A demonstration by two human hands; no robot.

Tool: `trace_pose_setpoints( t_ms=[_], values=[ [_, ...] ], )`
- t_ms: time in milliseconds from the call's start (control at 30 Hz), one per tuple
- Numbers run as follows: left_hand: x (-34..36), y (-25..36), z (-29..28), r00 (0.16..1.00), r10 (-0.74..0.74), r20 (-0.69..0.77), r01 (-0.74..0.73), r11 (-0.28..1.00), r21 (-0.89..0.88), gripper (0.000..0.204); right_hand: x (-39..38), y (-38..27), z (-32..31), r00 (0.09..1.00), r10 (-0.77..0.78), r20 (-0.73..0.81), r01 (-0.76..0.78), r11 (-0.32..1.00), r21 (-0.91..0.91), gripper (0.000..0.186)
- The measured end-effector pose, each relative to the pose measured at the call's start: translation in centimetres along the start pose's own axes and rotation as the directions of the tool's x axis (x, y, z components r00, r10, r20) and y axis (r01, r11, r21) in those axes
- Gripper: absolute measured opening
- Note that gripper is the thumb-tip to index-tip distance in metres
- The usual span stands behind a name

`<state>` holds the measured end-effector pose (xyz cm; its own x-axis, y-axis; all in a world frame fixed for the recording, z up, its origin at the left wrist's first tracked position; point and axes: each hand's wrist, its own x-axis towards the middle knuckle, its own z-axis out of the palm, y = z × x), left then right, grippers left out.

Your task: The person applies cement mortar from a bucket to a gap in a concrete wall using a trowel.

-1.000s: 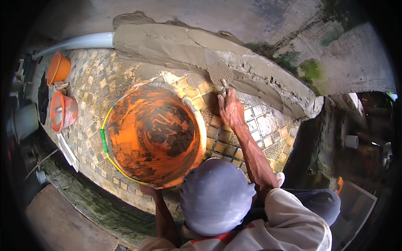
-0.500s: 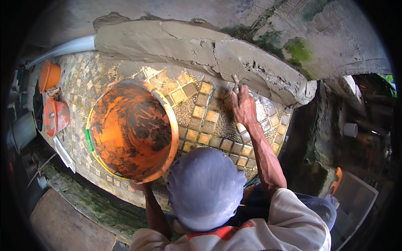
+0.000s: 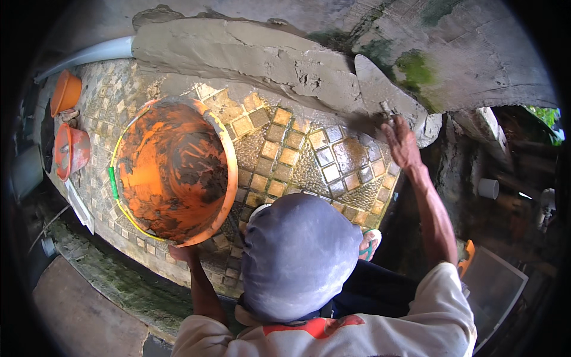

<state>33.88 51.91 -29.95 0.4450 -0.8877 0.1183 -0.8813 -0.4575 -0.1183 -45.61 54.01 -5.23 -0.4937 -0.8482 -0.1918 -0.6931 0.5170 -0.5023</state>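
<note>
My right hand (image 3: 404,141) is closed around the handle of a trowel (image 3: 375,80), whose blade lies flat against the right part of a wet grey mortar ledge (image 3: 238,56). To the left stands a large orange bucket (image 3: 148,175), smeared inside with dark mortar, with a yellow wire handle and green grip along its left side. My left hand (image 3: 180,254) is at the bucket's near lower edge. Its fingers are hidden by the rim, so I cannot tell whether they grip it.
Patterned tile floor (image 3: 285,143) lies below the ledge. Two small orange pails (image 3: 72,152) stand far left, near a grey pipe (image 3: 89,65). A grey cap (image 3: 300,250) covers the lower middle. At right are a dark drop and a framed panel (image 3: 496,291).
My right hand has moved the trowel rightward along the mortar, and its blade now shows clearly. The left hand stays by the bucket. The whole view has shifted slightly.
</note>
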Motion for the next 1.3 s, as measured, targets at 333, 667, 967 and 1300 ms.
trace_pose_setpoints(
  t_ms=[333, 667, 967, 1300],
  values=[
    [0.0, 7.2, -7.0, 0.996, 0.006, 0.091, 0.011, 0.983, -0.184, 0.054, -2.1, 0.6, -2.7, 0.943, -0.134, 0.304, 0.305, 0.713, -0.632, 0.038],
    [0.2, 6.8, -6.2, 1.000, 0.006, -0.026, -0.012, 0.978, -0.209, 0.048, -0.5, 3.1, -4.5, 0.982, -0.052, 0.181, 0.128, 0.887, -0.443, 0.041],
    [0.7, 5.1, -5.2, 0.998, -0.029, -0.056, 0.018, 0.982, -0.186, 0.050, -3.0, 4.0, -12.2, 0.982, -0.124, 0.143, 0.172, 0.902, -0.397, 0.040],
    [0.0, 7.8, -7.6, 0.999, -0.016, -0.035, 0.011, 0.989, -0.150, 0.050, -7.4, 9.2, -1.4, 0.876, -0.418, 0.241, 0.474, 0.651, -0.593, 0.035]
  ],
)
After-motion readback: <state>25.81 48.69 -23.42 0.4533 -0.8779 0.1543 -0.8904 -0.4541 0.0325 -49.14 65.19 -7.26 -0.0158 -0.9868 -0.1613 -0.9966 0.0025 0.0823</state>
